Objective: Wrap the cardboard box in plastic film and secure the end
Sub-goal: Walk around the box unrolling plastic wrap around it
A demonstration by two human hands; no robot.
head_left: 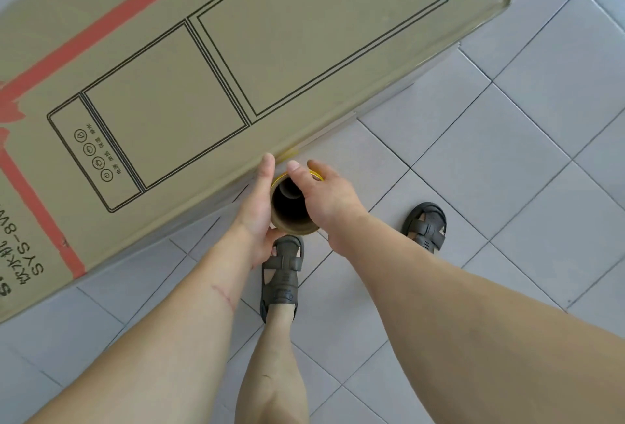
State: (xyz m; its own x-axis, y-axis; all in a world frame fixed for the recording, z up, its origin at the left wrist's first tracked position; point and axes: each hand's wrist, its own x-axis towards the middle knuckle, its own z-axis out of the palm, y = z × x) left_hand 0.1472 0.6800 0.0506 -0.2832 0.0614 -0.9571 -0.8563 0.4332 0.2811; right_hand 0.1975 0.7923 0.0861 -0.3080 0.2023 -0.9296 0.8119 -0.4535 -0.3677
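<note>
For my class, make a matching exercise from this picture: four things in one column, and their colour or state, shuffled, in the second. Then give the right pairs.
Column one:
1. cardboard box
2. film roll
3. sandals
4. floor tiles

Column two:
A. pale grey, in a grid
B. dark brown, on the feet
C. held between the left hand and right hand
D. tan, with red stripes and black outlines

Pairs: 1-D, 2-C, 3-B, 4-A

Pale tiled floor (507, 159), two brown sandals (282, 274) on it
</note>
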